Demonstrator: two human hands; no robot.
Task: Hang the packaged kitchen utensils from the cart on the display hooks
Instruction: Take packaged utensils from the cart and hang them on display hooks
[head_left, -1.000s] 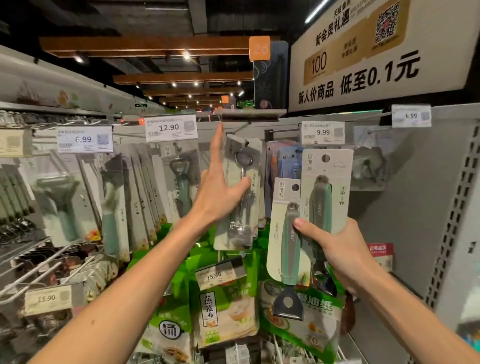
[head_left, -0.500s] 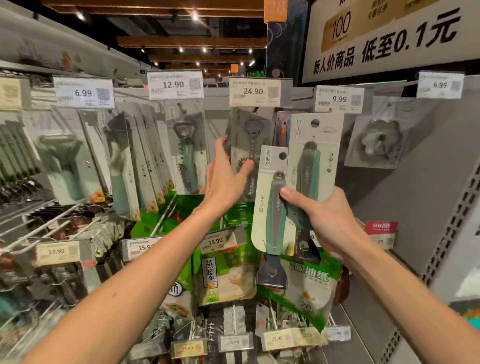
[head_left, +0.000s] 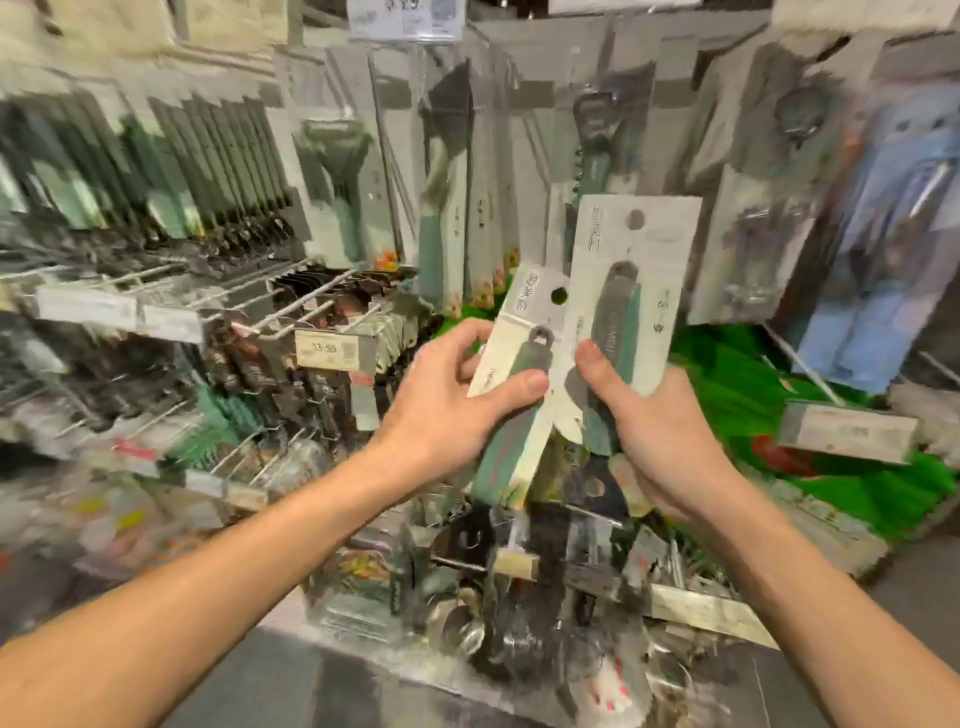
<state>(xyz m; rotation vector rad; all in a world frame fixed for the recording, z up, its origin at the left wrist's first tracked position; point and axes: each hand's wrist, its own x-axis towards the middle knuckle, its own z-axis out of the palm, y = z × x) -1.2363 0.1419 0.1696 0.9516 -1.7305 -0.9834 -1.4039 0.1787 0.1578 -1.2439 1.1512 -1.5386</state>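
Two carded utensils with green handles are held in front of the display. My left hand (head_left: 447, 395) grips the smaller package (head_left: 519, 338), thumb across its green handle. My right hand (head_left: 660, 441) grips the taller package (head_left: 631, 270) by its lower half, thumb on the card. The two cards overlap at the middle. Behind them, rows of packaged utensils (head_left: 343, 176) hang from display hooks (head_left: 244, 291). The frame is motion-blurred.
Wire hooks with price tags (head_left: 332, 351) jut out at the left. Green packs (head_left: 737, 384) sit on the right shelf with a blue-carded item (head_left: 883, 249) above. A heap of packaged utensils (head_left: 514, 597) lies below my hands.
The view has swung down and left. My left hand left the hanging corkscrew package and took hold of the smaller card, which my right hand held together with the taller one.
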